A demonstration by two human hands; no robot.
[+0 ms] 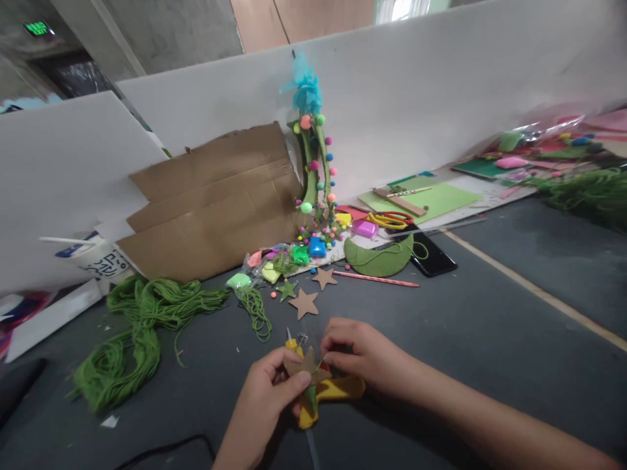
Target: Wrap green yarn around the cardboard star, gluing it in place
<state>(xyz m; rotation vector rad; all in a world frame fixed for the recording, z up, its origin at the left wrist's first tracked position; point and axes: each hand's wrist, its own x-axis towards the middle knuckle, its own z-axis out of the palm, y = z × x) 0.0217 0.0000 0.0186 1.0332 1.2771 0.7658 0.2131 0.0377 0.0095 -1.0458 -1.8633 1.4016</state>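
Note:
My left hand (267, 385) holds a small brown cardboard star (306, 367) low in the middle of the view, thumb pressed on its face. My right hand (360, 356) pinches the star's right side, where a thin strand of green yarn seems to run. Beneath the star lie yellow-handled scissors (337, 390) on the dark grey surface (465, 326), partly covered by both hands. Two more cardboard stars (304, 302) lie just beyond, and a green-wrapped star (287, 288) is beside them.
A big tangle of green yarn (137, 333) spreads at left. Behind stand cardboard sheets (215, 202), white boards, and a green crescent decoration with pompoms (313, 163). A green half-moon piece (379, 256), black phone (434, 261), pencil (377, 279), scissors (389, 219) and clay blocks lie mid-right.

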